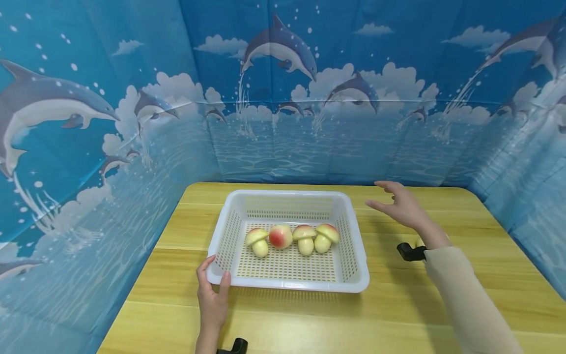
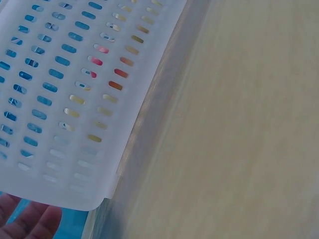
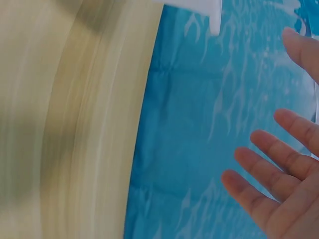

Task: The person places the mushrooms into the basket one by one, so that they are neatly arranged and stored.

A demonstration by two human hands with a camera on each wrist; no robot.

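Observation:
A white slotted plastic basket (image 1: pixel 289 284) stands on the wooden table. Inside it, in a row, lie several toy mushrooms (image 1: pixel 258 241) with pale stems and reddish-yellow caps, and a round red-and-yellow toy peach (image 1: pixel 280 236). My left hand (image 1: pixel 212 295) holds the basket's near left corner, thumb at the front rim and fingers along the left side. In the left wrist view its fingertips (image 2: pixel 47 221) show just beyond the basket's end wall. My right hand (image 1: pixel 400 204) hovers right of the basket's far corner, thumb and fingers spread apart, holding nothing.
The yellow wooden table (image 1: pixel 292 324) reaches to blue dolphin-print curtains (image 1: pixel 345 147) at the back and sides. A pale yellow thing (image 1: pixel 419 242) is mostly hidden behind my right wrist. Black camera mounts (image 1: pixel 410 252) stick out from both wrists.

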